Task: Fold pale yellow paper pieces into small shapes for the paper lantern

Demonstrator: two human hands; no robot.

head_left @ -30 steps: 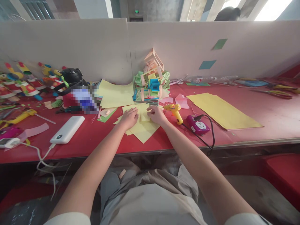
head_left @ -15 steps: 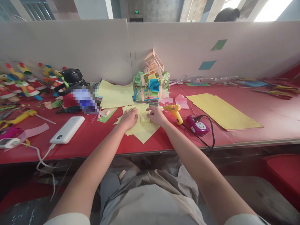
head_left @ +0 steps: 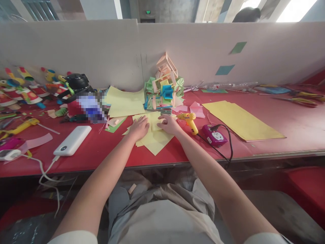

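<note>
Pale yellow paper sheets [head_left: 155, 144] lie in a loose stack near the table's front edge, corners pointing different ways. On their left part my left hand [head_left: 139, 128] rests flat, fingers stretched forward. My right hand [head_left: 168, 124] touches the paper on the right, thumb and index finger apart, the other fingers bent. Between the hands a smaller yellow piece with a crease [head_left: 154, 123] shows on top; my right hand partly covers it. Just behind the sheets, scissors [head_left: 166, 111] lie in front of a folded-paper model [head_left: 167, 92] in green, blue and peach.
A yellow glue gun [head_left: 188, 119] lies right of my right hand, its cord near a purple power socket [head_left: 215, 135]. Yellow sheets [head_left: 241, 122] lie farther right. To the left are a white power bank [head_left: 73, 140], a blurred-out screen [head_left: 91, 106] and paper-cup figures [head_left: 27, 89].
My right fingers have shifted slightly left over the small creased piece. My left hand and the sheets stay nearly where they were.
</note>
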